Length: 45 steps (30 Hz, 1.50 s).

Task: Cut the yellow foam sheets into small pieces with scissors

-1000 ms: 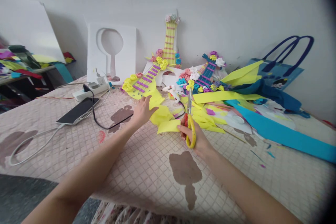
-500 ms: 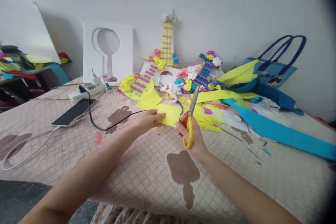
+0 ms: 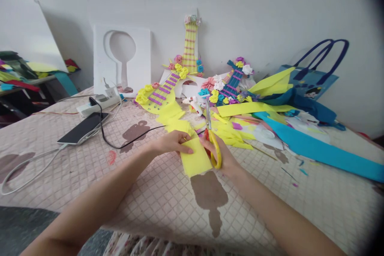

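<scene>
My left hand [image 3: 175, 143] pinches a rectangular piece of yellow crepe paper [image 3: 195, 161] by its upper part, and the paper hangs toward me. Close to its right edge, my right hand [image 3: 221, 152] grips scissors [image 3: 216, 150] with yellow and red handles. Their blades point up and away from me; whether they are parted I cannot tell. The right fingertips are at the paper's upper right corner. Just beyond the hands lie more yellow crepe paper [image 3: 171, 114] and a white glue gun [image 3: 193, 105].
Flower-trimmed paper guitars [image 3: 189, 48] lean at the wall beside a white cut-out board [image 3: 144, 56]. A power strip [image 3: 99, 102], a phone [image 3: 84, 128] and cables lie left. Blue crepe paper [image 3: 324, 154], yellow strips [image 3: 237, 136] and a blue bag [image 3: 324, 80] are on the right.
The yellow paper has swung down toward me and now hangs below my left fingers. My right hand has turned the scissors more upright and come up to the paper's edge.
</scene>
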Motion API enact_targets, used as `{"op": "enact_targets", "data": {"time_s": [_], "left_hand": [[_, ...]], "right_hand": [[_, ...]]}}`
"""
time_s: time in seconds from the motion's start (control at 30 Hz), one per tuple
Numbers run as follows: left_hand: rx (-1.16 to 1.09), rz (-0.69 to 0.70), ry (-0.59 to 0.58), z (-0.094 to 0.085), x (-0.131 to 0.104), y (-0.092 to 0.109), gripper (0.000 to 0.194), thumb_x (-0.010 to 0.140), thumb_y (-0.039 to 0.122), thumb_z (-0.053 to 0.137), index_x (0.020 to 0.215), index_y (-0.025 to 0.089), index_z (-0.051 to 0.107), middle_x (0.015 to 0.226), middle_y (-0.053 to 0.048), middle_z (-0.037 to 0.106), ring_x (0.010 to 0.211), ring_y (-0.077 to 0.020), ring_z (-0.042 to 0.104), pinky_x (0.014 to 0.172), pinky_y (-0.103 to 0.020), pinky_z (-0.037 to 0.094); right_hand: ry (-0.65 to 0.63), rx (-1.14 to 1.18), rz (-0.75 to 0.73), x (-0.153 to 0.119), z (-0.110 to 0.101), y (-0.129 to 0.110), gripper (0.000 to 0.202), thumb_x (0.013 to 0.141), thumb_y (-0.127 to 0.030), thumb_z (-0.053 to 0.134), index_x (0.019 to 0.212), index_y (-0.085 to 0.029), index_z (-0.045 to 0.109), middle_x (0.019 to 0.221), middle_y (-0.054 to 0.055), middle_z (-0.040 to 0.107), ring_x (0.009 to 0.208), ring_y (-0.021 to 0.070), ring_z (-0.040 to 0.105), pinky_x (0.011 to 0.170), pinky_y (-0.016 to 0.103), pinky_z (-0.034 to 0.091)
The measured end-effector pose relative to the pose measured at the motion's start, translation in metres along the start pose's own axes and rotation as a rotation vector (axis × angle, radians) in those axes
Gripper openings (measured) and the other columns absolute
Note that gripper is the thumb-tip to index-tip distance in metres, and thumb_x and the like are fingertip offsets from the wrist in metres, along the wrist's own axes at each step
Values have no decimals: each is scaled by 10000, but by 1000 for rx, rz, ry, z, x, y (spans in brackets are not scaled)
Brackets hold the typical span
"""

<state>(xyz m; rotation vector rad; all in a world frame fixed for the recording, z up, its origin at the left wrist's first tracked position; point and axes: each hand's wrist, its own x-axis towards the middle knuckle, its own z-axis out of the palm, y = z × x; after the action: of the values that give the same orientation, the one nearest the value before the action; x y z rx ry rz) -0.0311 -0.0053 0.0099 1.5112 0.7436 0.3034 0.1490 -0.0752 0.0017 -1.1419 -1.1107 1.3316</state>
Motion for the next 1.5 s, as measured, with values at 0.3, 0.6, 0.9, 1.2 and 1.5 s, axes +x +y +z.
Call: {"op": "enact_targets", "data": {"time_s": [0.3,0.6,0.9,1.2,1.5], "left_hand": [[-45,97,183,0,5,-2,305,679,411,668,735,125,576,675,-12,593,596,-100,555,580,-240,455],[-19,-6,119,8,1,3,374,680,471,649,834,137,581,714,-20,616,614,-113,567,544,-216,415],[-97,-7,186,7,3,3,356,635,441,704,708,137,534,609,23,541,515,-60,472,479,-180,328],[-322,-67,96,5,-2,6,391,639,432,716,843,129,575,785,-39,616,656,-104,571,614,-230,433],[-255,-34,170,1,2,2,315,589,307,766,755,114,580,716,-25,616,614,-95,571,612,-242,463]], "right_hand": [[48,11,-36,8,-4,11,280,672,-343,676,752,-213,441,583,-79,424,427,61,362,386,190,300],[2,-6,33,3,-1,3,331,588,-306,744,733,-186,472,628,-53,496,517,78,450,450,194,353],[32,25,-2,8,-6,6,315,605,-317,731,744,-196,475,610,-66,458,472,65,407,381,175,288],[176,149,-81,8,-4,0,347,586,-310,750,707,-199,444,616,-71,448,497,66,441,436,188,362],[189,101,-84,8,-5,4,329,627,-378,721,720,-205,458,596,-68,436,460,64,403,387,185,314]]}}
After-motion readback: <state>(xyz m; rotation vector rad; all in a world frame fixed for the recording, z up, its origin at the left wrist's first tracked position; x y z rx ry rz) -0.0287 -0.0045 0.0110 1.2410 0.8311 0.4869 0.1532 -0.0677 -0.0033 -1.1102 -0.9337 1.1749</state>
